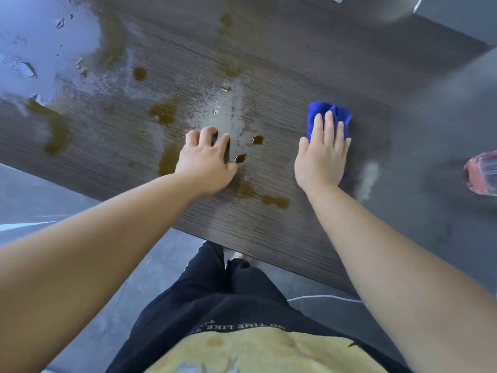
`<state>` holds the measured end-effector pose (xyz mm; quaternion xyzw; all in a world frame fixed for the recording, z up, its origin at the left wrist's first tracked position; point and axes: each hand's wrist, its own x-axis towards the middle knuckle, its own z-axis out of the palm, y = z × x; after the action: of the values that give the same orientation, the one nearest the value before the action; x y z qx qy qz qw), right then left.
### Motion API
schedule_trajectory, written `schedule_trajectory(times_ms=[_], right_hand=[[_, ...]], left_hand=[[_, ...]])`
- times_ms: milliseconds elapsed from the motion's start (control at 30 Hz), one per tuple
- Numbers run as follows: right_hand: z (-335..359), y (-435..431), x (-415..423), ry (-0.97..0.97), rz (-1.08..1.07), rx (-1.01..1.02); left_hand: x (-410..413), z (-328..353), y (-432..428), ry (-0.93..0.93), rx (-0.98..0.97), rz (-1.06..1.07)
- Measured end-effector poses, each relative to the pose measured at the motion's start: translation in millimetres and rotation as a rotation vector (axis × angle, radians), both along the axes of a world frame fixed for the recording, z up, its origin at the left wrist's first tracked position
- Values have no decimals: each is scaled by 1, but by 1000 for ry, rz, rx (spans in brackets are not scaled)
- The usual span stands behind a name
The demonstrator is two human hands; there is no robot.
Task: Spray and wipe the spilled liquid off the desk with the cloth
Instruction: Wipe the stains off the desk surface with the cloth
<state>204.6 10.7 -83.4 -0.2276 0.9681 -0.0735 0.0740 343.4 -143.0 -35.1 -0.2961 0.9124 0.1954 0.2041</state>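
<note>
Brown spilled liquid lies in patches and drops across the dark wood-grain desk, mixed with fine spray droplets around the middle. My right hand presses flat, fingers straight, on a blue cloth at the right of the spill. My left hand rests on the wet desk by its spread, bent fingertips, holding nothing, with small brown drops just right of it.
A pink, blurred object sits at the right edge. A grey surface borders the desk's far right. The desk's near edge runs diagonally above my legs, with grey floor at left. Water pools at the far left.
</note>
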Motion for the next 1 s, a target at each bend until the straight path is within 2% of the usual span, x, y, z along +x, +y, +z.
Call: schedule_trajectory(times_ms=[100, 167, 233, 300, 367, 433, 500, 567, 633, 667, 700, 767, 867, 933, 1000], right_hand=[[1, 25, 29, -45, 368, 25], [0, 59, 6, -32, 561, 14], [-1, 89, -20, 8, 459, 15], [-1, 108, -29, -16, 186, 34], [-4, 109, -7, 0, -41, 32], [-6, 97, 37, 12, -127, 9], [-6, 82, 80, 5, -84, 8], [-6, 82, 108, -39, 76, 40], [-5, 98, 101, -54, 230, 25], [-4, 107, 94, -43, 239, 17], [-3, 113, 87, -39, 185, 20], [-3, 109, 88, -40, -74, 55], [-3, 61, 112, -7, -394, 45], [-4, 29, 135, -19, -344, 33], [-6, 16, 163, -24, -136, 31]], left_hand=[[-4, 0, -4, -93, 9, -62], [-5, 1, -6, -143, 15, -98], [-4, 2, -6, -165, 16, -115], [-3, 2, -3, -168, -2, -130], [-1, 0, 1, -168, -24, -148], [0, -2, 3, -170, -24, -149], [0, -1, 1, -160, -21, -169], [2, 2, -5, -150, 0, -208], [4, 3, -10, -155, 28, -234], [6, 3, -13, -161, 35, -251], [7, 2, -15, -165, 29, -277], [12, 0, -17, -165, -9, -359], [18, -3, -19, -200, -50, -440], [19, -3, -20, -223, -86, -477], [21, -4, -21, -215, -128, -522]])
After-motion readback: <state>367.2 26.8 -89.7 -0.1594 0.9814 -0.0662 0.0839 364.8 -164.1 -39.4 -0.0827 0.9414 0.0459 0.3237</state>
